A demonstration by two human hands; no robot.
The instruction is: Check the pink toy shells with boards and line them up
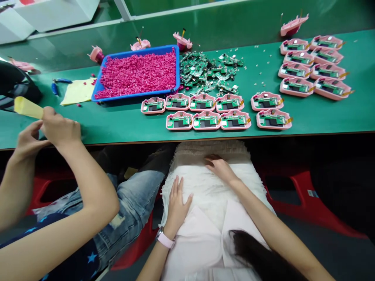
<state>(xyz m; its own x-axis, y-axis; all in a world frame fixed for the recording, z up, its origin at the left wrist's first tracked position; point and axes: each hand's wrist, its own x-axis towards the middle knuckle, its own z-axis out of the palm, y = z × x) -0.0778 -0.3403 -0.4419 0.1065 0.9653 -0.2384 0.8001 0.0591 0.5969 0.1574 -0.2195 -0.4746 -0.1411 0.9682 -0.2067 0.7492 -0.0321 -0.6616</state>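
- The left hand (177,201) lies flat and open on the white skirt (211,183), fingers spread, gripping nothing; a pink watch (165,239) sits on its wrist.
- The right hand (219,167) rests on the same skirt, nearer the desk (322,113), fingers loosely bent, empty.
- On the desk just beyond the skirt stand rows of pink cases (205,111) with green boards.
- Behind them, a blue tray (137,72) of pink bits.
- Left of the skirt, a co-worker's hands (49,130) pinch a yellow strip (27,107).
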